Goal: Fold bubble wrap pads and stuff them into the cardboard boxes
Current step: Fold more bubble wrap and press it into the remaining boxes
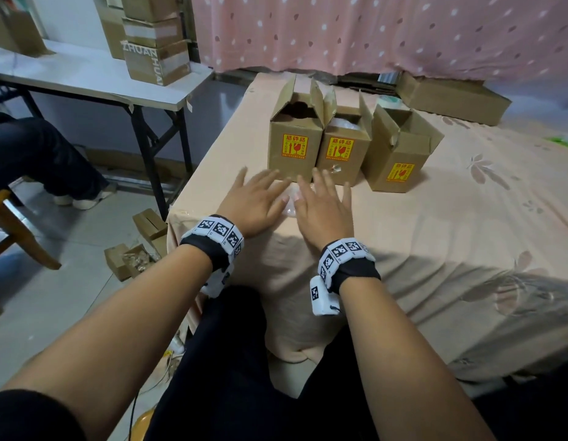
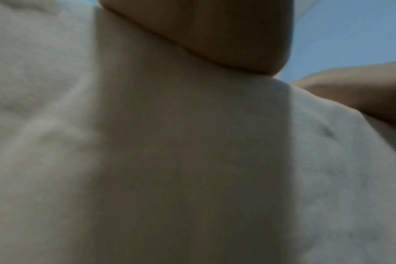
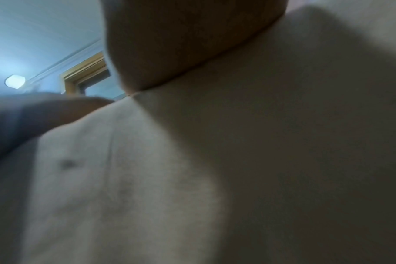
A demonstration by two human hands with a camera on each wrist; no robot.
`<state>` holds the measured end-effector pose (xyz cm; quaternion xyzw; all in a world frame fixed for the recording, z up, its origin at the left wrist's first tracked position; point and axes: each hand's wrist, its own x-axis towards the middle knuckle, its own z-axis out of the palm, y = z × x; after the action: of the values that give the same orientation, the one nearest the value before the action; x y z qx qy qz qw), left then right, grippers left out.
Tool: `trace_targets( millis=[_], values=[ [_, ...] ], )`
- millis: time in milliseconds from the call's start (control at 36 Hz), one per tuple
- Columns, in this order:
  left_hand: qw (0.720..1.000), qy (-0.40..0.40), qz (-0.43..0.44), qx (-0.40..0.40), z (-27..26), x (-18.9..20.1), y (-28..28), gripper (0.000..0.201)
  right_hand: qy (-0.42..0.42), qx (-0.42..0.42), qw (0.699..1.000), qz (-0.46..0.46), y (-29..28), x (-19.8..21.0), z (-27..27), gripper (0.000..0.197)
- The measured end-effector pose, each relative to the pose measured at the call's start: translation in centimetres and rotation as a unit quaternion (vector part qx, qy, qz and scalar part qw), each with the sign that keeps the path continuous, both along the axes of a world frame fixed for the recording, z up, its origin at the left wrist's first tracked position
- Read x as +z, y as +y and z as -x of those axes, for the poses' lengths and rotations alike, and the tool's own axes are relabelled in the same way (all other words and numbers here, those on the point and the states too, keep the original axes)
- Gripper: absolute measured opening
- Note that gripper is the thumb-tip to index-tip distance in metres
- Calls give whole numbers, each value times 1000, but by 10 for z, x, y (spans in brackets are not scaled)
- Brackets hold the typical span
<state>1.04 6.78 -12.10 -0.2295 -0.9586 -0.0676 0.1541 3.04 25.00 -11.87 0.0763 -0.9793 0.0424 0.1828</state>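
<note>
Clear bubble wrap [image 1: 289,198] is lying under two flat hands near the bed's left edge.
Head view: left hand [image 1: 255,200] and right hand [image 1: 324,206] are pressing it with spread fingers just before three open boxes [image 1: 292,148]; open sheet [image 1: 467,202] is stretching rightward; its long axis cannot be told. Wrist views: each palm [image 2: 215,32] is resting on blurred cloth.

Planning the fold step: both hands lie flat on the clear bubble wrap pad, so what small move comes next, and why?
Probably fold it over: the left hand and right hand press the clear bubble wrap pad flat before the open brown cardboard boxes, not yet gripping.
</note>
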Motion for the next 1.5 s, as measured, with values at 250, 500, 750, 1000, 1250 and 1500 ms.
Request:
trace_targets(
  millis=[250, 500, 750, 1000, 1250, 1500],
  values=[
    [994, -33, -46, 94, -1, 2, -1, 67, -83, -16, 994, 64, 3, -5, 9, 55],
    [996, -23, -22, 80, 2, 1, 2, 65, -59, -42, 997, 41, 0, -2, 6, 63],
    [998, -58, -35, 17, 6, 3, 1, 65, -58, -8, 998, 37, 2, -5, 6, 53],
    [987, -66, -79, 120, 2, 5, 0, 66, -6, -96, 993, 65, 3, -5, 6, 54],
    [999, -36, -10, 6, 1, 3, 1, 72, -34, 25, 999, -6, 0, -3, 4, 54],
    [986, -38, -88, 138, 4, 1, -1, 70, -12, -85, 991, 104, 5, -4, 6, 57]
  ],
)
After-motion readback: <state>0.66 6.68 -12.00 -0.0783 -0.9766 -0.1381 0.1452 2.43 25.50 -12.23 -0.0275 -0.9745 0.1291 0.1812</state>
